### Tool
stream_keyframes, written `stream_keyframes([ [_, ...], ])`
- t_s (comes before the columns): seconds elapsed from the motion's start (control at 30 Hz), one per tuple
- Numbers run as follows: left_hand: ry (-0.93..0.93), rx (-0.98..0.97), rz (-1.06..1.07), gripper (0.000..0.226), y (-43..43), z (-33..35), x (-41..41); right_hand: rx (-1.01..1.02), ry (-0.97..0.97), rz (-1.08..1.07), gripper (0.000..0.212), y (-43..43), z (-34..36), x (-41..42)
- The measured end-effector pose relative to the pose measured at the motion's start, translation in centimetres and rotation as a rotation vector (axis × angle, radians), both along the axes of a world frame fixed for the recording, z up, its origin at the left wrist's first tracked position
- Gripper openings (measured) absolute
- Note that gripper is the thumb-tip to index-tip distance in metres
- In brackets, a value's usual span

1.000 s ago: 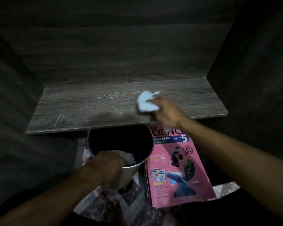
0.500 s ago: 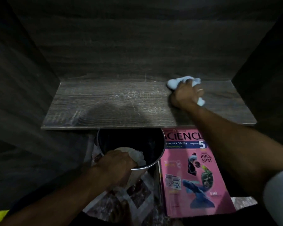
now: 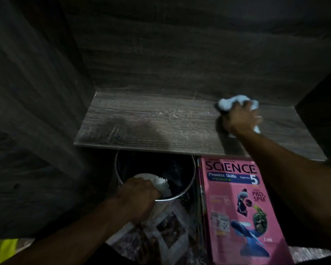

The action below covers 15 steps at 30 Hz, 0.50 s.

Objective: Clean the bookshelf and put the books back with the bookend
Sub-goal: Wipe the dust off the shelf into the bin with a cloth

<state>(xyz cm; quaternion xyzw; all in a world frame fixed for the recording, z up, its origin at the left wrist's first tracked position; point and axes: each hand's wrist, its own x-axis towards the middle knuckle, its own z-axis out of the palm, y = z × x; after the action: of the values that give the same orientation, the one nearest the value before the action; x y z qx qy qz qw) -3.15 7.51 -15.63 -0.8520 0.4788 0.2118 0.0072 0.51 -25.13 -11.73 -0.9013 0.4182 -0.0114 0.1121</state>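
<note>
One cloth (image 3: 226, 104) under right hand (image 3: 239, 120) grip, rear right of shelf (image 3: 151, 125)

I see my right hand (image 3: 239, 119) holding a crumpled white cloth (image 3: 226, 103) down on the grey wood-grain shelf board (image 3: 151, 121), close to its back right corner. My left hand (image 3: 138, 196) grips the rim of a round dark metal bucket (image 3: 161, 164) below. A pink paperback science book (image 3: 237, 211) lies just beside it.
</note>
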Motion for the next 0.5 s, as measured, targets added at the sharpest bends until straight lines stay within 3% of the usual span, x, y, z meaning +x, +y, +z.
stream_keyframes([
  [0.17, -0.045, 0.066, 0.013, 0.037, 1.1, 0.8, 0.4, -0.016, 0.045, -0.152, 0.052, 3.1, -0.8, 4.3],
  [0.27, -0.031, 0.069, 0.038, 0.033, 2.1, 0.5, 0.7, -0.044, -0.011, -0.074, 0.046, 9.8, -1.9, 7.6],
  [0.4, -0.049, 0.091, 0.046, 0.035, 3.1, 1.0, 1.3, -0.062, 0.008, 0.236, 0.051, 17.5, -1.7, 9.8],
  [0.5, -0.068, 0.023, 0.021, 0.033, 4.5, 0.7, 1.7, 0.081, -0.062, 0.659, 0.052, 19.0, -0.9, 11.2],
])
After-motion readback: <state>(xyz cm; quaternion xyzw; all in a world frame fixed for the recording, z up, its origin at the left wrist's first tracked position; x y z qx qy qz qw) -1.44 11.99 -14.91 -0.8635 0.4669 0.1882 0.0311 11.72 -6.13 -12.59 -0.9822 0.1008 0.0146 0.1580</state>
